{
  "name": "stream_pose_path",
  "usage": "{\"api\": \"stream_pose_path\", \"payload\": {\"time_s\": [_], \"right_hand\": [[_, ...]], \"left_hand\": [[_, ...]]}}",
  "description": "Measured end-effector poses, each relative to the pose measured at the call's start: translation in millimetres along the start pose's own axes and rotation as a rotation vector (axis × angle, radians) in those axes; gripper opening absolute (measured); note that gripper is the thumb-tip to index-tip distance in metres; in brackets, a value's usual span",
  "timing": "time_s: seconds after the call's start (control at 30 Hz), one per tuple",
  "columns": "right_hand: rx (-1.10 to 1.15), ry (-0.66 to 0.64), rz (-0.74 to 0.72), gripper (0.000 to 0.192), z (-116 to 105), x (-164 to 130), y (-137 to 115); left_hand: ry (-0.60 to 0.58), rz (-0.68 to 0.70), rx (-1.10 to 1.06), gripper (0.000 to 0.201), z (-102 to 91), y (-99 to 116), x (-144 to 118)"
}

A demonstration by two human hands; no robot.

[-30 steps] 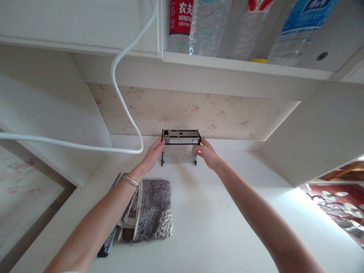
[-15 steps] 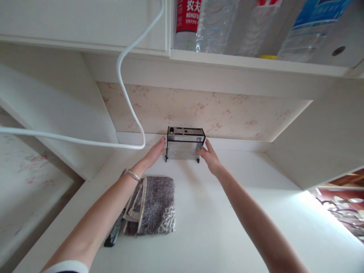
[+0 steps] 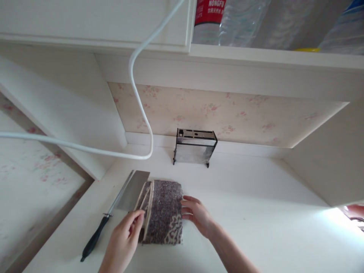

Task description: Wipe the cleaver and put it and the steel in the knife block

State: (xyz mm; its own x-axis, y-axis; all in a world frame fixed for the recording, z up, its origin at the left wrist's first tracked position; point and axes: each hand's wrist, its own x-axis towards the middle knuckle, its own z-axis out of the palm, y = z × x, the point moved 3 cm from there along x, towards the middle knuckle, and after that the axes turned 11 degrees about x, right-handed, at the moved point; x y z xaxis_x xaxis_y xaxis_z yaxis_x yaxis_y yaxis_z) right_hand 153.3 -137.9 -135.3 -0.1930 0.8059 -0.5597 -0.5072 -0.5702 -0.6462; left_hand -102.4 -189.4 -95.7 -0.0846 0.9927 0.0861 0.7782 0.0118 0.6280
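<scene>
A folded grey patterned cloth (image 3: 166,210) lies on the white counter (image 3: 256,227). My left hand (image 3: 123,239) pinches the cloth's left folded edge near its front corner. On the cloth's right edge rests my right hand (image 3: 197,214), fingers spread. Partly under the cloth's left side lies a cleaver (image 3: 119,203) with a black handle pointing toward the front left. A steel knife block (image 3: 195,146) with slots in its top stands alone at the back against the wall.
A white cable (image 3: 136,94) loops down from the upper cabinet and runs off to the left. Water bottles (image 3: 227,19) stand on the shelf above. A white side panel (image 3: 327,159) closes the niche on the right.
Both hands left the knife block, which now stands at the back wall, and came back to the folded cloth. The cleaver is now uncovered beside the cloth.
</scene>
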Motion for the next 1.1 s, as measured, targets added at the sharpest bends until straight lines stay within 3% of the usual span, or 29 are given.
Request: {"api": "stream_pose_path", "payload": {"time_s": [0.1,0.17,0.27,0.37,0.47,0.63,0.8,0.9,1.1], "right_hand": [[-0.099,-0.073,0.024,0.024,15,2,4],[-0.181,-0.104,0.049,0.025,24,1,9],[-0.192,-0.177,0.019,0.033,37,-6,16],[-0.070,-0.227,0.030,0.046,45,-17,24],[0.101,-0.228,0.102,0.042,42,-28,28],[0.368,-0.158,0.096,0.033,18,-46,20],[0.473,-0.050,0.016,0.030,-6,-61,7],[0.563,-0.023,-0.050,0.026,-17,-64,2],[0.692,-0.012,-0.229,0.027,-28,-65,-4]], "left_hand": [[0.121,0.023,0.204,0.025,-3.5,-28,-8],[0.139,0.053,0.295,0.022,-3.5,-40,-10],[0.104,0.078,0.364,0.020,-0.5,-50,-10],[0.148,0.071,0.409,0.024,1.1,-56,-9],[0.175,0.066,0.436,0.034,3.5,-62,-9],[0.056,0.020,0.534,0.046,10.9,-69,-8],[-0.183,-0.153,0.603,0.044,10.7,-64,2],[-0.292,-0.178,0.551,0.041,6.5,-53,12],[-0.318,-0.210,0.273,0.025,5.6,-17,19]]}}
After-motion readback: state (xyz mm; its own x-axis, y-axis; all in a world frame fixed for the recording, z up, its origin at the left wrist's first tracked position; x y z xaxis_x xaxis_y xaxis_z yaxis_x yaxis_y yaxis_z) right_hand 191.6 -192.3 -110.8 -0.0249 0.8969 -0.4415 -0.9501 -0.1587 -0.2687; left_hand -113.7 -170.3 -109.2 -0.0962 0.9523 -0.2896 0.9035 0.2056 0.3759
